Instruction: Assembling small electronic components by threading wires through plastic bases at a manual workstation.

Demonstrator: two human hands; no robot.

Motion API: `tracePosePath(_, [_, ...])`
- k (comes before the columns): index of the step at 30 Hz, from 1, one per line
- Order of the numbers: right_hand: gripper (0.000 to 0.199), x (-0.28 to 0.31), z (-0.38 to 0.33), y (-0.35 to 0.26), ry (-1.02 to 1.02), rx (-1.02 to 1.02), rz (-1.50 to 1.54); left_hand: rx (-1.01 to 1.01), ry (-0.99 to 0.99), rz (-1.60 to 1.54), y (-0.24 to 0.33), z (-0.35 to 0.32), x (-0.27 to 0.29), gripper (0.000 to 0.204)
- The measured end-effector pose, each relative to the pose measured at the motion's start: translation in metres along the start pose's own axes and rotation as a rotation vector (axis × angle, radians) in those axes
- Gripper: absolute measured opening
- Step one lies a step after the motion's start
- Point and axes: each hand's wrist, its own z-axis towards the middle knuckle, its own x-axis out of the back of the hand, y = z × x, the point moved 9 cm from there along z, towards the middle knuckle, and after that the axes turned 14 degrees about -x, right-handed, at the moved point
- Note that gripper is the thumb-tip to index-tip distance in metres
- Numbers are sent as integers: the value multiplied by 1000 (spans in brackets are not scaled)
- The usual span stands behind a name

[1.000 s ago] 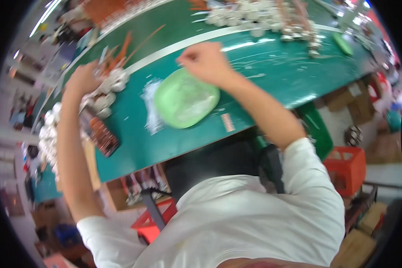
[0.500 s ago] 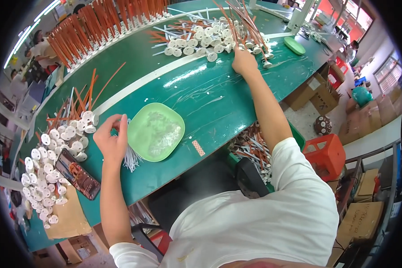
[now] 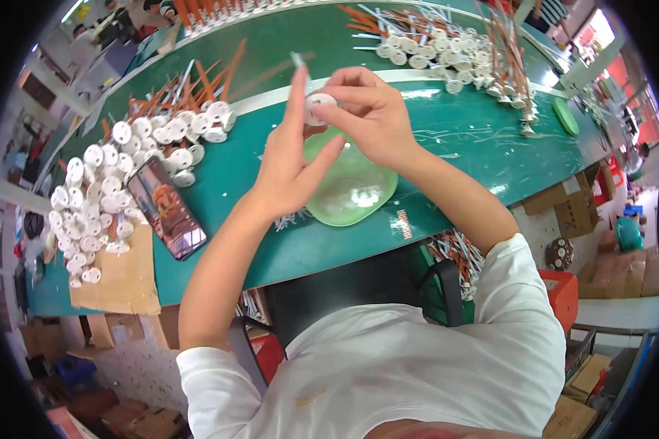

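Observation:
My right hand (image 3: 373, 117) pinches a small white disc-shaped piece (image 3: 319, 104) between thumb and fingers, above the far side of a green dish (image 3: 351, 197). Close beside the disc's left side, my left hand (image 3: 289, 161) has its fingers stretched upward and its thumb spread apart. Beyond the left fingertips, a pale stem and a reddish-brown strip show blurred; they seem to belong to the held piece. White powder coats part of the dish's inside. A bundle of white strings (image 3: 291, 219) lies partly hidden under the dish's left edge.
Many white discs (image 3: 95, 197) with strips are heaped at left, beside a phone (image 3: 167, 208) and brown cardboard (image 3: 117, 282). Another heap (image 3: 439, 51) lies at far right near a second green dish (image 3: 565, 115). A chair armrest (image 3: 447, 282) stands by the table's front edge.
My right hand has come back from the far-right heap with a white disc piece. My left hand has moved right and up beside it, its thumb now spread. The view has shifted.

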Motion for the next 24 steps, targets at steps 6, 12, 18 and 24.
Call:
tracePosePath(6, [20, -19, -22, -15, 107, 317, -324, 85, 0, 140, -29, -31, 17, 52])
tracePosePath(12, [20, -20, -27, -11, 6, 373, -328, 141, -49, 164, -40, -36, 21, 40])
tracePosePath(18, [14, -21, -31, -12, -47, 433, -268, -102, -142, 402, -15, -25, 20, 34])
tracePosePath(24, [16, 8, -8, -11, 41, 136, -310, 225, -62, 272, -37, -30, 39, 27])
